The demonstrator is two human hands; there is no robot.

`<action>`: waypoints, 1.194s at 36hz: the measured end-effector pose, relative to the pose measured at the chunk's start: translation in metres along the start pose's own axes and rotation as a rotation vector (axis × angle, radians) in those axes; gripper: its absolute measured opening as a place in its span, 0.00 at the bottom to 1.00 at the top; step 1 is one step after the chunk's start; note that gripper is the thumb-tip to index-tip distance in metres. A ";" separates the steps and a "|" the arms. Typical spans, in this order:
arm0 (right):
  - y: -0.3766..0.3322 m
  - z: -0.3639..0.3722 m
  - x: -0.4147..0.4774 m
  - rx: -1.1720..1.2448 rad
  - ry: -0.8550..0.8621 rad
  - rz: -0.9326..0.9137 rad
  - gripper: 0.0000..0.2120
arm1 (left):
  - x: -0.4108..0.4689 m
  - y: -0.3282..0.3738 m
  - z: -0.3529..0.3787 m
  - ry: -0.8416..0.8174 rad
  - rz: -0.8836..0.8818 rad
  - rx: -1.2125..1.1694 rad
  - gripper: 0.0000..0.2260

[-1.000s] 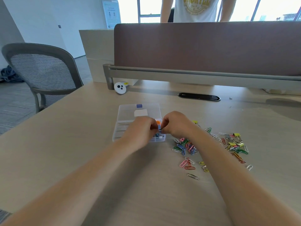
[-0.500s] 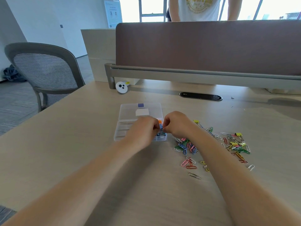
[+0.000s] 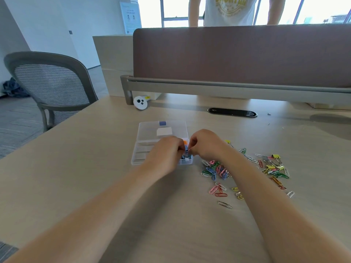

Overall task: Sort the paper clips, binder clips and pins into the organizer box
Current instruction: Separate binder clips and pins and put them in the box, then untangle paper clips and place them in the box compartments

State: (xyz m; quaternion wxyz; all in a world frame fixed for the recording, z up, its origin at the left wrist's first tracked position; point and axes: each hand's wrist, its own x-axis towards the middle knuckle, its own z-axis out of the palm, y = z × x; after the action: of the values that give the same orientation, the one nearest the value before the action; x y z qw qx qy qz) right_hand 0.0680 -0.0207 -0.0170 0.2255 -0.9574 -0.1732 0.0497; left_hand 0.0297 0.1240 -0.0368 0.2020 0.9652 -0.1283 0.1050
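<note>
A clear plastic organizer box (image 3: 144, 130) lies open on the desk, its lid folded away from me. My left hand (image 3: 167, 152) and my right hand (image 3: 207, 145) meet over its right front compartment. Both pinch a small dark clip (image 3: 187, 149) between their fingertips. Blue and orange pieces show in the compartment under them. To the right lies a heap of coloured paper clips (image 3: 216, 169). Farther right is a second heap mixed with yellow binder clips (image 3: 273, 168). A few loose paper clips (image 3: 220, 192) lie nearer me. No pins can be made out.
A brown desk partition (image 3: 241, 54) closes the far edge, and a person in a white shirt (image 3: 229, 10) stands behind it. A round white device (image 3: 140, 102) and a black cable slot (image 3: 232, 112) sit beyond the box. A grey mesh chair (image 3: 51, 88) stands at the left.
Both hands stay pinched together over the box's right front compartment. Only the view has shifted slightly.
</note>
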 end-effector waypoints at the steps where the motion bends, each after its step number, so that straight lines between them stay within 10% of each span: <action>1: 0.000 -0.001 0.000 0.002 -0.003 0.001 0.03 | 0.000 0.000 0.000 0.002 0.002 -0.003 0.08; 43: 0.107 -0.037 0.008 -0.044 0.121 0.285 0.14 | 0.080 0.077 0.049 -0.027 0.119 -0.089 0.10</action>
State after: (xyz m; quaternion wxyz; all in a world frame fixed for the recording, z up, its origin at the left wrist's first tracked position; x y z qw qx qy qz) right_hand 0.1149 -0.1226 -0.0316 0.2053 -0.9782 -0.0227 0.0195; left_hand 0.0902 0.0188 -0.0329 0.2365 0.9472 -0.1930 0.0979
